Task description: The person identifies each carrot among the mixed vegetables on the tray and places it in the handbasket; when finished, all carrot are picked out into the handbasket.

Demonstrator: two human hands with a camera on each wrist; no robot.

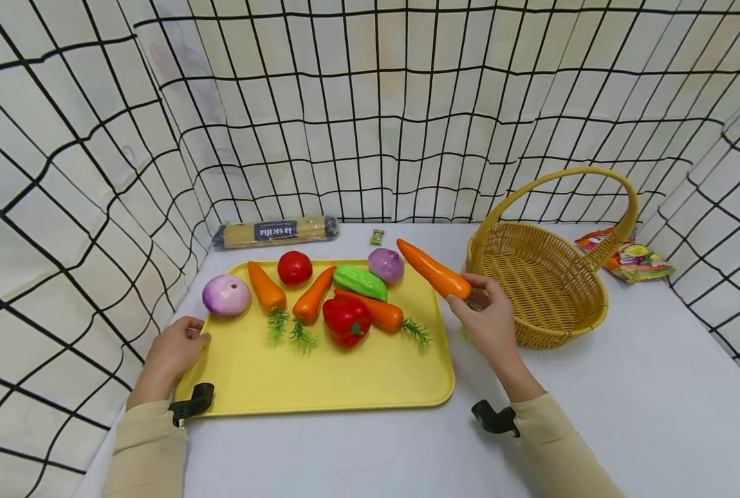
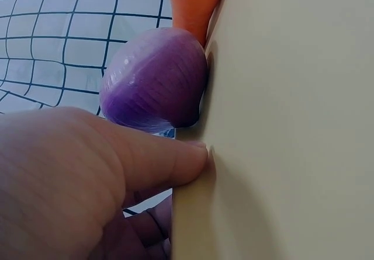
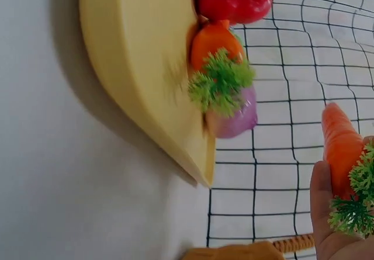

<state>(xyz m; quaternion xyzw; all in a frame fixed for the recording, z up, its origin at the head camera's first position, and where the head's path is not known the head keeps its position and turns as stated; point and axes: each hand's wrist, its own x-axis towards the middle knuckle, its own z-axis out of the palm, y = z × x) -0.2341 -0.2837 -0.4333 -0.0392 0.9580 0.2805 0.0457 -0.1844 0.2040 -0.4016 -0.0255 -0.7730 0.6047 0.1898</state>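
My right hand [image 1: 489, 315] pinches a toy carrot [image 1: 432, 268] near its leafy end, raised over the gap between the yellow tray [image 1: 320, 387] and the wicker basket [image 1: 541, 283]. The carrot's tip points up and left; its green leaves [image 3: 350, 213] show in the right wrist view. At the tray's left rim, my left hand [image 1: 176, 351] grips the edge, thumb on top and fingers beneath. Just beyond that thumb sits a purple onion [image 2: 155, 82]. Other toy vegetables lie on the tray: several carrots [image 1: 267, 285], a tomato [image 1: 294, 268], a red bell pepper [image 1: 346, 321], a green cucumber-like piece [image 1: 361, 282] and a second onion [image 1: 386, 265].
Behind the tray lie a pack of spaghetti [image 1: 276, 232] and a tiny packet [image 1: 377, 237]. A colourful snack bag [image 1: 631, 257] is behind the basket at the right. White cloth with black grid lines [image 1: 370, 104] encloses the back and sides of the white table [image 1: 357, 456].
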